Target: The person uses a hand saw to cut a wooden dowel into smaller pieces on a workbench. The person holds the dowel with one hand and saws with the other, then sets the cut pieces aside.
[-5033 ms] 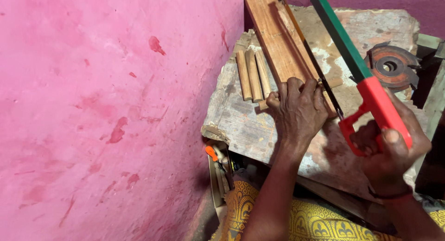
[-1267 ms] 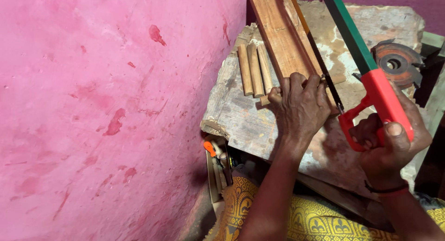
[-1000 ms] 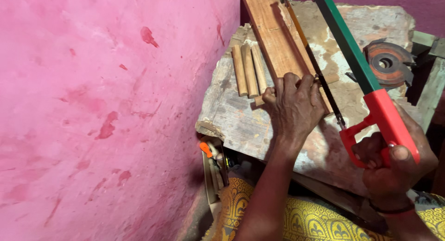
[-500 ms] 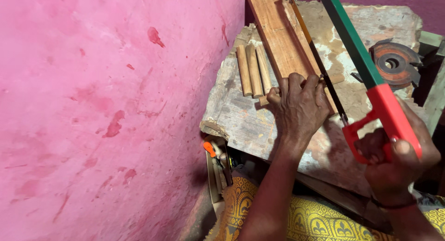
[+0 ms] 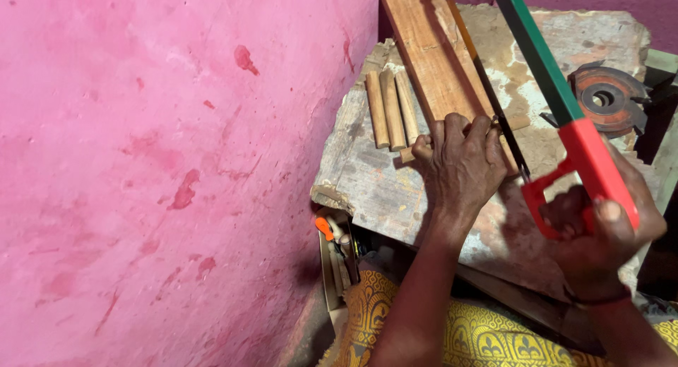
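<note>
My left hand (image 5: 462, 162) presses a thin wooden stick (image 5: 407, 154) down against the near end of a long wooden plank (image 5: 434, 53) on a worn stone slab (image 5: 367, 176). The stick's left end pokes out beside my thumb; another bit shows right of my fingers. My right hand (image 5: 600, 229) grips the red handle of a hacksaw (image 5: 558, 113) with a green frame. Its blade runs just right of my left fingers, across the stick.
Three cut wooden dowels (image 5: 390, 107) lie side by side left of the plank. A rusty toothed cutter disc (image 5: 604, 99) sits at the slab's right edge. A pink wall (image 5: 162, 162) fills the left. An orange-handled tool (image 5: 326, 229) lies below the slab, above yellow patterned cloth (image 5: 487, 335).
The saw has slid back and forth along its line across the stick. My left hand has stayed pressed on the stick and plank.
</note>
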